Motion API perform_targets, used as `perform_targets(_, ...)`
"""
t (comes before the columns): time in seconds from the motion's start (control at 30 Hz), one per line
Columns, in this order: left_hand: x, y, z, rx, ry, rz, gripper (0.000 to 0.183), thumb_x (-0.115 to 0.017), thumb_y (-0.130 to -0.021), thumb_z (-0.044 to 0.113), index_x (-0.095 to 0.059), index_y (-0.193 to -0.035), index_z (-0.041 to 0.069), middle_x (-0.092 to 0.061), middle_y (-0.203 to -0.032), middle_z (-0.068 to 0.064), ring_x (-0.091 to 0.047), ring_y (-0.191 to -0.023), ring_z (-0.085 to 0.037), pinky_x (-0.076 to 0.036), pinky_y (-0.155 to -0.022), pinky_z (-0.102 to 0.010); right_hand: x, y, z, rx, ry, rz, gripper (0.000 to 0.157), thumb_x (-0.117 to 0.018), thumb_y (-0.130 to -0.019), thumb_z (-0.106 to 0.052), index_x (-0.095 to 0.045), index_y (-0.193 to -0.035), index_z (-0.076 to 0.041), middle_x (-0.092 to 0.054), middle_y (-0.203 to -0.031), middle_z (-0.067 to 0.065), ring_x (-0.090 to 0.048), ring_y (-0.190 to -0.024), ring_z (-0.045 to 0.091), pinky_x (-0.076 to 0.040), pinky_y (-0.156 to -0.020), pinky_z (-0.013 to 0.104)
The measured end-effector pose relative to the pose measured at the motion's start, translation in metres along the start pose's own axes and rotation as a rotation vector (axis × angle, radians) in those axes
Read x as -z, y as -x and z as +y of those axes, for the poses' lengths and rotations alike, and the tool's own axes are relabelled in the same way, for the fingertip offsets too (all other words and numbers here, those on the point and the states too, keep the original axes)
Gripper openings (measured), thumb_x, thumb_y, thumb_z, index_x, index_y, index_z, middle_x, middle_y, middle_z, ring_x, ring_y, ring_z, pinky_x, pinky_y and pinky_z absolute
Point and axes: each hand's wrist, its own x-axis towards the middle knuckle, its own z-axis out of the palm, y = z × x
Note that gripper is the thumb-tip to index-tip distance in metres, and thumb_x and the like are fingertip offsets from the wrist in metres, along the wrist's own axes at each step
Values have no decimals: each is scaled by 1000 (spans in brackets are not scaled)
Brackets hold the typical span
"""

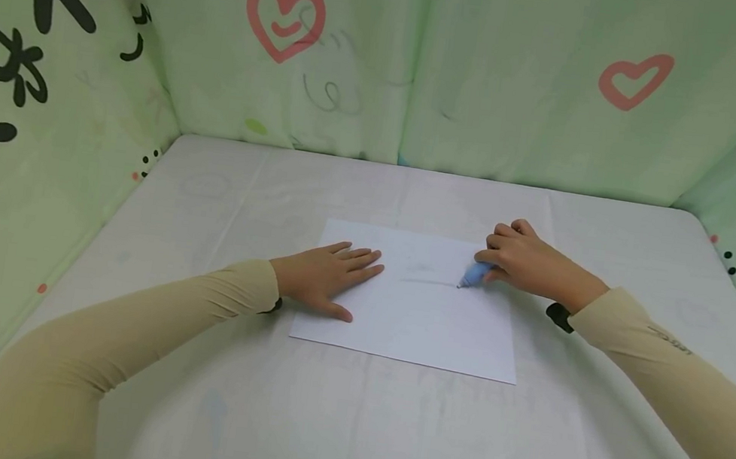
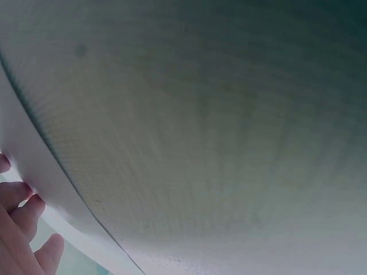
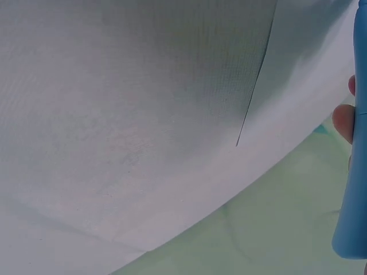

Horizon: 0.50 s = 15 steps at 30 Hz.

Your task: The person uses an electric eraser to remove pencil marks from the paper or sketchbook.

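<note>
A white sheet of paper (image 1: 424, 334) lies on the table, with a faint grey line (image 1: 426, 282) across its middle. My left hand (image 1: 331, 277) rests on the sheet's left part, fingers spread; some of its fingers (image 2: 26, 217) show at the lower left of the left wrist view. Over the right part, my right hand (image 1: 521, 261) grips a thick light-blue pen-shaped tool (image 1: 474, 274). Its narrow tip points down at the right end of the line. In the right wrist view the blue tool (image 3: 351, 189) has a smooth, rounded end; its exact kind cannot be told.
A white cloth covers the table (image 1: 293, 410). Green curtains (image 1: 489, 122) with red hearts stand behind it, and more hang at both sides, the left one with black lettering. A dark wrist strap (image 1: 560, 317) shows by the right sleeve.
</note>
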Motion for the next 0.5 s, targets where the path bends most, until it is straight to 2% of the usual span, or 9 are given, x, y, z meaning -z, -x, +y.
perform_targets(0.17,-1,-1,0,-2,4,2,89,-44,-89,64,-9,-152,12,-8,-160,-9,-10,-148,-24,-9,-120,-44,-3,-3,0,-14,10,2,30,-80,-68,-26,-71,-92,-11,-59,-78,4,-46,-79,20,-37,-78,42)
perform_targets(0.4,0,0,0,5,-4,-5,89,-44,-89,63,-9,-152,12,-8,-160,-9,-10,-148,-24,-10,-120,-44,0,0,0,25,5,9,29,-80,-67,-27,-69,-90,-12,-54,-74,1,-43,-77,18,-36,-75,41)
perform_targets(0.5,1,0,0,6,-1,-6,89,-45,-89,63,-9,-152,12,-8,-160,-9,-10,-148,-24,-10,-120,-44,-1,-1,0,15,4,11,30,-80,-67,-27,-69,-90,-12,-55,-75,2,-44,-77,19,-36,-76,41)
